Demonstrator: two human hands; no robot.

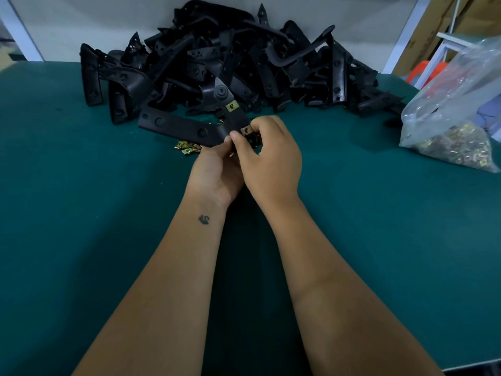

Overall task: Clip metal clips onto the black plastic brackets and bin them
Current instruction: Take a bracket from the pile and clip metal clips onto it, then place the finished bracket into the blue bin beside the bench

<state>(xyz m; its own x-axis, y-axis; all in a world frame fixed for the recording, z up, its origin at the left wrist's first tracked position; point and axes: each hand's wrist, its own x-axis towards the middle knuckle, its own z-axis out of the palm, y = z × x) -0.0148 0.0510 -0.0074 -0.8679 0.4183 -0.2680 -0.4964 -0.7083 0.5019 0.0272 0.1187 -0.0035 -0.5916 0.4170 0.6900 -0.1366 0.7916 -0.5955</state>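
A long black plastic bracket [179,127] is held above the green table [81,213], angled from left to centre. My left hand [214,175] grips it from below. My right hand [267,156] pinches a brass-coloured metal clip [246,130] against the bracket's near tab. Another clip [231,106] sits fixed on the bracket's upper arm. Several loose clips [187,147] lie on the table just left of my left hand.
A large heap of black brackets [230,58] fills the back of the table against the white wall. A clear plastic bag of metal clips [455,126] sits at the right edge. No bin is in view.
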